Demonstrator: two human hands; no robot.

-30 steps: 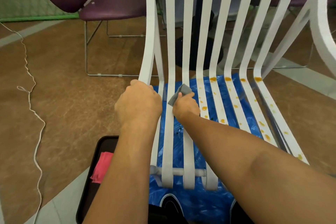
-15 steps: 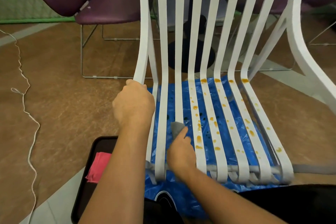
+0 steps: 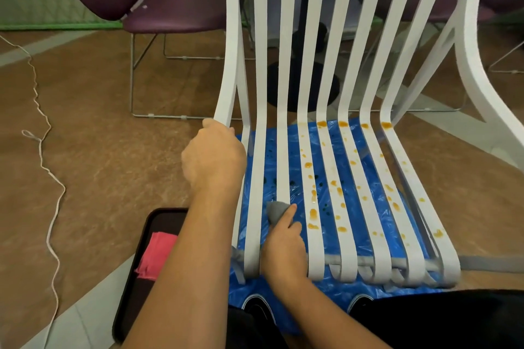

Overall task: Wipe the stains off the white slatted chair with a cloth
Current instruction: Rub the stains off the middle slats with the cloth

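Under our right hand sits the grey cloth, pinched w/ fingers closed around it and pressed onto a seat slat of the white slatted chair. Our left hand is curled shut on the chair's left edge rail, steadying it. Orange stains dot the slats just right of the cloth; slats left of it look clean. Cloth is soft, limp, so we bunch it under fingertips. Chair prob light & stiff, slats smooth and a bit springy, so bracing at the rail seems right. Beside our left forearm, a black tray holds a pink cloth.
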